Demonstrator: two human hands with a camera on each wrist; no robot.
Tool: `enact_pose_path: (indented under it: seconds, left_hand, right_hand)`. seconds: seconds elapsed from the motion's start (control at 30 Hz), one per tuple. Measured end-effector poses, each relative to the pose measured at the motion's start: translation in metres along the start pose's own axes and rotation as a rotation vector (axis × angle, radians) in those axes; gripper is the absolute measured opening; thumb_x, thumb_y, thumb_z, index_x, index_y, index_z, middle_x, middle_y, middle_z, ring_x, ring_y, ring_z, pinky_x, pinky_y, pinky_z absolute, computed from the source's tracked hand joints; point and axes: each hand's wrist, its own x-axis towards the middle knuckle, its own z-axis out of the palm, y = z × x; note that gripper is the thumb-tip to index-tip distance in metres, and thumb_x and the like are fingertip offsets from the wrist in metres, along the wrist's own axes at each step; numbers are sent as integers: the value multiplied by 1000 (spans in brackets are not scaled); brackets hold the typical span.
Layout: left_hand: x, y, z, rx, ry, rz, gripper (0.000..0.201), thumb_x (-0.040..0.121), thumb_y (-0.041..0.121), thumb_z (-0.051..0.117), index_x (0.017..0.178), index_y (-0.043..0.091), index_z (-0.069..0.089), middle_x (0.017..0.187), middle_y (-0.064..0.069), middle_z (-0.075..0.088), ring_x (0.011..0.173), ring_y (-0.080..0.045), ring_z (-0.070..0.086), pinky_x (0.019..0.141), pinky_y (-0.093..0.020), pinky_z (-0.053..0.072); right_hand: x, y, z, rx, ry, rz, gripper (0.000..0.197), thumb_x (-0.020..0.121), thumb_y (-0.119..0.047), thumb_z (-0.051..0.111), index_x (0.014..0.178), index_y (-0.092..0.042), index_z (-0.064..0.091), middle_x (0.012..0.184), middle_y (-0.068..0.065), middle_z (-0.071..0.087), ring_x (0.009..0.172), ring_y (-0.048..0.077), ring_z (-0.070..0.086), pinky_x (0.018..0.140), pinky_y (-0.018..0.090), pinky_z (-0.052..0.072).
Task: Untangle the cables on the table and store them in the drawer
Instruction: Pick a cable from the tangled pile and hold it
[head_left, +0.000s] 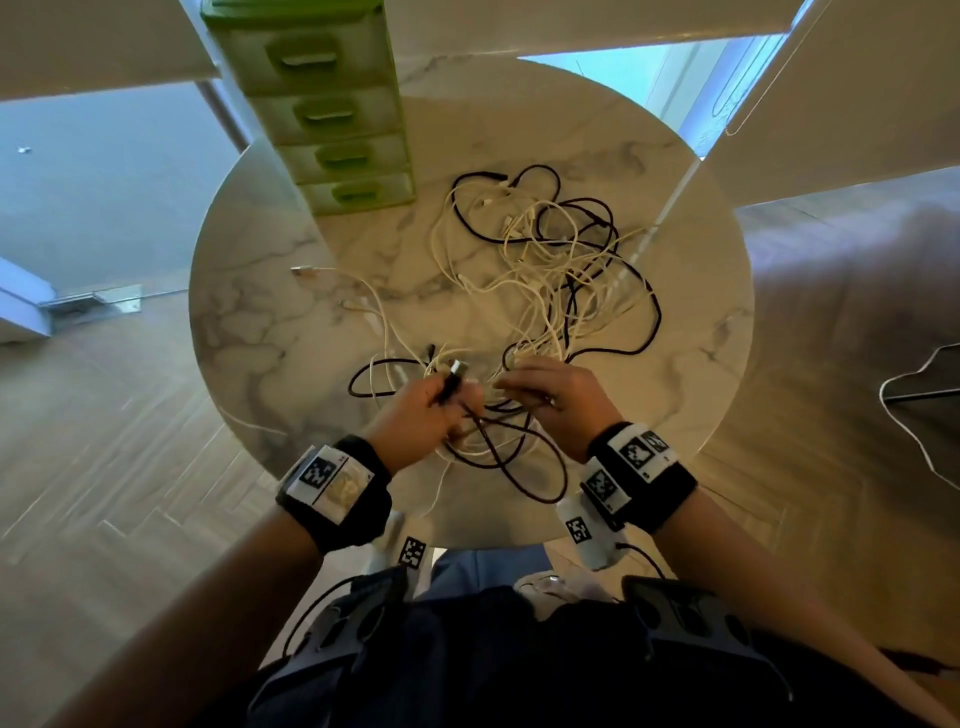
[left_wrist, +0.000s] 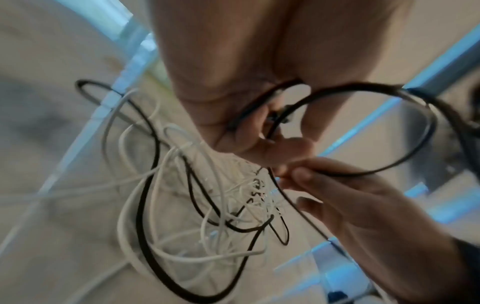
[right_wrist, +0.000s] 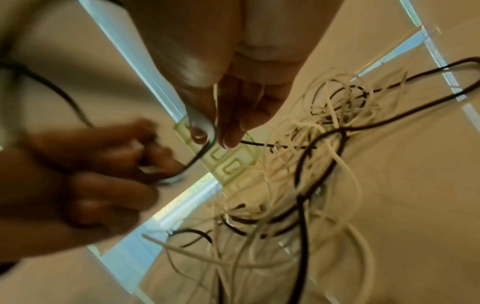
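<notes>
Left grip curls around a black cable; right grip pinches it beside the cable tangle on the tabletop.

Head overhead; wrists near cables

A grey sofa stands just right of the table, over wood-plank flooring.

I've got the cable tangle mid-table, drawer unit behind-left of it, both hands at the near edge.
</notes>
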Motion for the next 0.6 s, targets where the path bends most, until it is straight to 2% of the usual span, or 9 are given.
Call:
enact_pose_path:
  seconds: [0.07,0.17,0.23,0.3,0.33,0.4,0.47,0.5,0.6]
  left_hand:
    - [9,1,1,-167,104,-94,25,100,28,44,99,8,58,75,0,61,41,-3,45,36,-13,32]
    - [22,11,5,-265,23,-121,21,96,31,51,88,13,58,68,4,61,43,-6,38,35,-15,26]
    - [25,19,13,-263,27,-64,11,94,15,55,85,13,61,62,6,65,47,-8,47,39,-14,33]
    - [25,24,18,-148,105,80,20,91,1,54,85,16,64,60,12,66,61,-3,58,63,-15,46]
    - [24,24,19,-73,112,152,25,90,-5,53,85,16,66,65,13,68,66,1,61,76,-17,49]
    - [14,21,22,38,25,252,28,87,-11,53,95,11,67,81,2,69,68,3,63,78,-16,51]
    - [-1,17,26,120,-75,344,38,85,-15,53,108,13,65,86,-3,69,67,3,63,71,-13,50]
    - [-9,17,28,130,-97,380,42,84,-17,52,111,13,63,85,1,69,67,4,63,68,-11,48]
    - [-31,19,28,-2,-139,449,49,79,-20,51,110,16,61,82,17,72,77,2,67,73,-11,49]
  right_hand:
    - [-9,-15,-6,24,36,-134,23,90,-17,56,99,-3,71,103,15,68,97,17,57,87,13,41]
    - [-20,-24,-5,35,-77,-236,29,94,-20,49,101,-1,70,108,15,67,101,19,57,90,10,38]
    - [-27,-25,-3,77,-84,-23,21,89,-2,51,106,-4,62,101,15,68,91,24,62,79,9,40]
    - [-29,-25,-9,260,56,280,31,87,7,45,104,-18,49,97,5,66,82,21,65,72,22,47]
    - [-29,-24,-13,324,144,349,35,87,7,45,101,-25,44,98,-3,63,80,15,66,70,27,51]
    - [-24,-24,-22,260,185,324,40,88,-1,53,111,-33,43,102,-11,56,78,9,63,69,23,52]
    - [-17,-29,-25,148,62,217,42,88,-10,58,124,-28,47,110,-7,56,78,7,59,71,8,45]
    - [-14,-29,-23,129,8,183,37,86,-15,58,122,-19,54,109,-2,59,80,8,58,72,3,42]
    - [-6,-19,-15,122,-1,183,21,88,-11,55,105,-5,66,99,6,66,89,19,62,78,10,44]
